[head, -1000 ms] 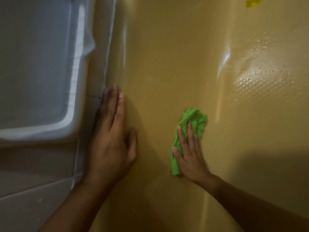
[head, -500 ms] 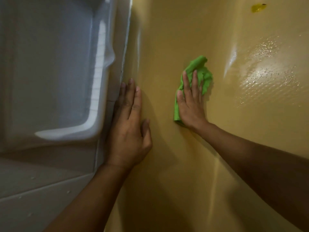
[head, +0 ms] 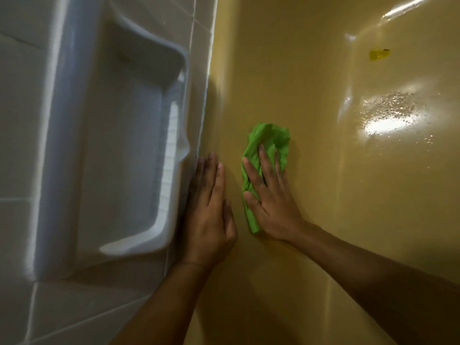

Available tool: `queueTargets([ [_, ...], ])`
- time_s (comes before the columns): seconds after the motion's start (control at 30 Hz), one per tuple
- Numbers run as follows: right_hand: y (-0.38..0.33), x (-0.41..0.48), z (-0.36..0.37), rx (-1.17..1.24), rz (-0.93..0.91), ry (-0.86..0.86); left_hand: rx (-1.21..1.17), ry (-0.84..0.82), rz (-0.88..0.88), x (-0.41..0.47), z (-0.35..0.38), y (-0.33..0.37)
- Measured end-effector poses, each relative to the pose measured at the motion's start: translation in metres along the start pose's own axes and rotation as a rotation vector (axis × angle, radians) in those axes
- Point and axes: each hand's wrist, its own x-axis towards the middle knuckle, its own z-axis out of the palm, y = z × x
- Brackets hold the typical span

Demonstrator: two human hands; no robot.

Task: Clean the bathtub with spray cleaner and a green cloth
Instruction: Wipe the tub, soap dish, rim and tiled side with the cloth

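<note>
Part of the crumpled bright green cloth is hidden under the right hand, and a small yellow blot high on the glossy mustard-yellow bathtub is too blurred to name. The right grip is wide, its straight, spread fingers pressing the cloth against the tub's side. The left hand rests flat on the tub, fingers straight, beside the seam with the pale tiled wall, where a white ceramic soap dish juts out. Wet beads glisten well apart.
</note>
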Motion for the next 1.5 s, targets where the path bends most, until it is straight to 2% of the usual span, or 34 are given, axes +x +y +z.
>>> queueTargets([
  [0.1,0.009,-0.019,0.007,-0.003,0.026,-0.035,0.007,-0.011,-0.013,0.008,-0.002,0.002],
  [0.3,0.048,-0.049,0.015,0.082,0.264,-0.110,-0.008,-0.039,-0.032,0.023,-0.004,0.005],
  [0.47,0.096,-0.043,-0.001,-0.059,0.311,-0.235,-0.008,-0.050,-0.036,0.037,-0.003,0.003],
  [0.63,0.131,0.000,-0.019,-0.063,0.525,-0.175,0.021,-0.049,-0.037,0.043,-0.002,0.003],
  [0.77,0.112,0.053,-0.027,0.075,0.613,-0.070,0.021,-0.049,-0.036,0.048,-0.002,0.003],
  [0.83,0.094,0.081,-0.033,0.139,0.556,0.001,0.003,-0.042,-0.048,0.050,-0.003,0.004],
  [0.9,0.070,0.104,-0.039,0.155,0.421,0.041,-0.016,-0.029,-0.050,0.053,-0.003,0.006],
  [1.03,0.018,0.120,-0.051,0.092,0.128,0.039,-0.063,-0.034,-0.066,0.057,-0.003,0.007],
  [1.13,0.008,0.117,-0.056,0.106,-0.025,0.048,-0.090,-0.023,-0.071,0.062,-0.004,0.006],
  [1.33,0.021,0.070,-0.043,0.038,-0.089,-0.044,-0.044,-0.031,-0.072,0.072,-0.003,0.006],
  [1.5,0.064,0.027,-0.032,-0.033,0.019,-0.163,-0.016,-0.053,-0.072,0.088,-0.002,0.008],
])
